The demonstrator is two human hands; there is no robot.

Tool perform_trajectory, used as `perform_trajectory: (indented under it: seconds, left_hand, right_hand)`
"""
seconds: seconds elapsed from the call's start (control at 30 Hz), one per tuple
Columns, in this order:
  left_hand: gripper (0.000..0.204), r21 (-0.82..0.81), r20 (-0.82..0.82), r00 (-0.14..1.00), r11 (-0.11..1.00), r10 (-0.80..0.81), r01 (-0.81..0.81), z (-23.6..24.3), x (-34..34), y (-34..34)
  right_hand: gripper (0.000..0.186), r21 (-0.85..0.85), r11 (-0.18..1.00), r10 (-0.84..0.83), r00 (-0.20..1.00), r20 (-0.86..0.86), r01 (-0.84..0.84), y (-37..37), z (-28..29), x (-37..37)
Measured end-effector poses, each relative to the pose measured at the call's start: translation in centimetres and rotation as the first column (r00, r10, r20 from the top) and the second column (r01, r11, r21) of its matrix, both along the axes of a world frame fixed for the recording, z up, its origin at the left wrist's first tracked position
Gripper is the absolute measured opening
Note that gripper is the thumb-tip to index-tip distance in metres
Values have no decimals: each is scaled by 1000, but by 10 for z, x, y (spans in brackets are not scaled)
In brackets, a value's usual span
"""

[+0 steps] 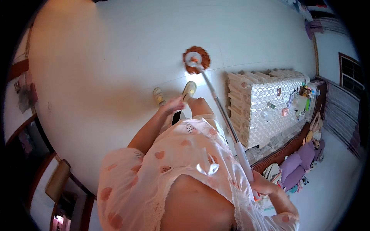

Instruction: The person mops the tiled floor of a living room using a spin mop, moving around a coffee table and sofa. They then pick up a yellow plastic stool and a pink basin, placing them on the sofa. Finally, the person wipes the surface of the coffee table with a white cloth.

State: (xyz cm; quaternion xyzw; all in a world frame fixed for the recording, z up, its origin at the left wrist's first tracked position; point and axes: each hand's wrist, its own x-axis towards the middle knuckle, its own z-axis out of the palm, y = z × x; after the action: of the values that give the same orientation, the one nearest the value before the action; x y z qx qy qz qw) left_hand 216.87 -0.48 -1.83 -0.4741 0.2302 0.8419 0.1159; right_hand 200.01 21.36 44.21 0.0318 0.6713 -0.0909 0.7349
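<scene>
A mop (pixel 217 101) slants across the view, with a brown fringed round head (pixel 203 57) on the pale floor and a silver pole ending in a white grip. My right hand (pixel 262 184) is wrapped round the grip's upper end, close to my right side. My left hand (pixel 173 106) hangs in front of my body, off the mop, holding nothing I can see. Its fingers look loosely stretched out, though slightly blurred. Below the mop head are my feet in pale clogs (pixel 189 89).
To the right stands a low table with a white quilted, ruffled cover (pixel 254 119), bearing small bottles, a pink box (pixel 285 112) and other items. Behind it is a brown wooden seat with purple plush toys (pixel 295 165). Dark-framed doorways (pixel 42 169) line the left.
</scene>
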Motion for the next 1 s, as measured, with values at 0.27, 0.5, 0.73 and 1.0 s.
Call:
perform_trajectory:
  seconds: [0.27, 0.5, 0.73, 1.0]
  left_hand:
    - [16, 113, 0, 674, 670, 739, -734, 0, -18, -19]
    - [14, -83, 257, 453, 486, 854, -870, -36, -7, -87]
    - [9, -87, 318, 701, 756, 639, -649, 14, -145, 113]
    - [12, 618, 186, 971, 751, 149, -233, 101, -216, 286]
  right_hand:
    - [45, -191, 908, 415, 862, 291, -373, -110, -45, -10]
    - [26, -266, 952, 191, 973, 126, -152, -44, -132, -62]
    - [10, 435, 722, 446, -118, -887, -538, 214, -163, -109]
    - [18, 791, 608, 777, 254, -575, -67, 309, 17, -24]
